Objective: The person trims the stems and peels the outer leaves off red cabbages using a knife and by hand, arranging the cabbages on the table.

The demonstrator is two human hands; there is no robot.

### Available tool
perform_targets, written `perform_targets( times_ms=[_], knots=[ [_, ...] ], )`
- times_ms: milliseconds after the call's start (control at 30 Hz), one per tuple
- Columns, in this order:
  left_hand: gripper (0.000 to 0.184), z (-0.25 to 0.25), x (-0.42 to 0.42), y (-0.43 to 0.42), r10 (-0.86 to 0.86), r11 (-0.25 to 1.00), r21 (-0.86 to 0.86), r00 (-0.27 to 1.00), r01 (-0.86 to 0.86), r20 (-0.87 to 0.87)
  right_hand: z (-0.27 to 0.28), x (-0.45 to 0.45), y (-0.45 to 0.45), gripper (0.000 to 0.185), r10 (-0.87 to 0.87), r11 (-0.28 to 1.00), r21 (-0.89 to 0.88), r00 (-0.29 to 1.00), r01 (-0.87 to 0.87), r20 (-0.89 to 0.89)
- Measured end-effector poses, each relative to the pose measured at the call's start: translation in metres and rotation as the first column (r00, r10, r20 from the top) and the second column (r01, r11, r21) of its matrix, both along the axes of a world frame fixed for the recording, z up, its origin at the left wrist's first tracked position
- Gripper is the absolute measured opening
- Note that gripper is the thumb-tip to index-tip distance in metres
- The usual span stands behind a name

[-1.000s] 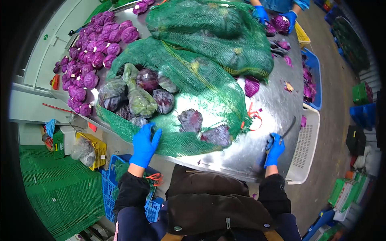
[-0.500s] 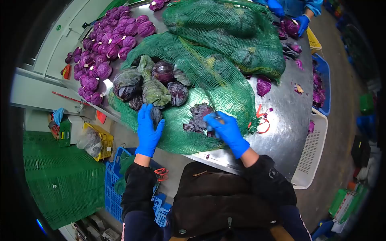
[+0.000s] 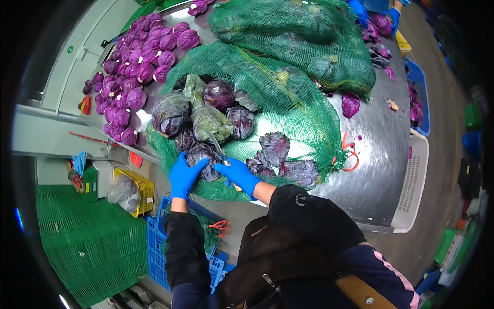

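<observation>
My left hand (image 3: 186, 175), in a blue glove, has its thumb and fingers apart against the near left side of a dark cabbage (image 3: 204, 160). In my right hand (image 3: 237, 174), also gloved in blue, is a knife (image 3: 216, 145); its blade points up and left beside that cabbage. More untrimmed cabbages (image 3: 171, 113) lie behind it at the open mouth of a green mesh bag (image 3: 293, 123). Loose dark leaves (image 3: 275, 148) rest on the mesh, right of my right hand.
Trimmed purple cabbages (image 3: 136, 56) are piled at the back left. Two full mesh bags (image 3: 309, 46) fill the back. At the far right, a co-worker's gloved hands (image 3: 393, 19) are by a cabbage. A white crate (image 3: 412, 180) stands beyond the metal table's (image 3: 375, 175) right edge.
My right hand has moved left with the knife, first from the table's right side to the loose leaves, then to the cabbage by my left hand. The view has shifted slightly.
</observation>
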State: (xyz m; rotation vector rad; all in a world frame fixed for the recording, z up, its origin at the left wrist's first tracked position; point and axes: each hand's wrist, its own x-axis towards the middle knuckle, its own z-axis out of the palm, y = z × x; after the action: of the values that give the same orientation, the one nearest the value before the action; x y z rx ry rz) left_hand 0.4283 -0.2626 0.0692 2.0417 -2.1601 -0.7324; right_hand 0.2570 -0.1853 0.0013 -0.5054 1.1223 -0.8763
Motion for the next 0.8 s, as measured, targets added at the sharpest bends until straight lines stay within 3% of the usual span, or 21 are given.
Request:
perform_targets(
  times_ms=[100,167,267,333,400,467,600,667,733,767,800],
  knots=[
    [0.101,-0.01,-0.02,0.033,-0.033,0.966,-0.256,0.998,0.047,0.062,-0.003,0.002,0.02,0.051,-0.08,0.997,0.01,0.987,0.08,0.14],
    [0.095,-0.001,-0.035,0.054,-0.082,0.946,-0.319,0.995,0.057,-0.065,-0.009,-0.005,0.04,0.066,-0.165,0.986,0.01,0.943,0.169,0.288],
    [0.089,0.013,-0.058,0.087,-0.248,0.893,-0.437,0.928,0.108,-0.278,0.007,-0.045,0.066,0.069,-0.3,0.952,0.049,0.891,0.301,0.342],
    [0.088,0.014,-0.08,0.113,-0.276,0.914,-0.404,0.773,0.029,-0.571,0.023,-0.084,0.08,0.062,-0.339,0.899,-0.137,0.857,0.417,0.389],
    [0.085,0.029,-0.118,0.14,-0.101,0.993,-0.115,0.428,-0.007,-0.898,0.069,-0.124,0.107,0.054,-0.522,0.782,-0.245,0.817,0.573,0.244],
    [0.09,0.034,-0.162,0.161,0.015,0.998,0.028,0.196,0.063,-0.981,0.084,-0.157,0.141,0.049,-0.68,0.666,-0.31,0.723,0.679,0.124],
    [0.097,0.03,-0.244,0.188,0.007,0.925,0.073,0.176,0.372,-0.984,0.074,-0.202,0.228,0.031,-0.86,0.397,-0.403,0.488,0.824,0.15],
    [0.102,-0.002,-0.276,0.201,-0.163,0.867,0.002,0.288,0.499,-0.943,0.044,-0.212,0.262,0.025,-0.897,0.243,-0.373,0.354,0.896,0.266],
    [0.1,-0.029,-0.306,0.215,-0.431,0.758,-0.161,0.302,0.632,-0.85,0.004,-0.22,0.291,0.021,-0.953,0.197,-0.33,0.259,0.923,0.156],
    [0.098,-0.056,-0.313,0.22,-0.597,0.671,-0.206,0.354,0.712,-0.72,0.001,-0.224,0.303,0.021,-0.967,0.212,-0.324,0.246,0.922,0.069],
    [0.096,-0.043,-0.321,0.231,-0.53,0.661,-0.107,0.361,0.742,-0.768,-0.001,-0.227,0.315,0.021,-0.972,0.228,-0.314,0.234,0.922,-0.018]
  ],
)
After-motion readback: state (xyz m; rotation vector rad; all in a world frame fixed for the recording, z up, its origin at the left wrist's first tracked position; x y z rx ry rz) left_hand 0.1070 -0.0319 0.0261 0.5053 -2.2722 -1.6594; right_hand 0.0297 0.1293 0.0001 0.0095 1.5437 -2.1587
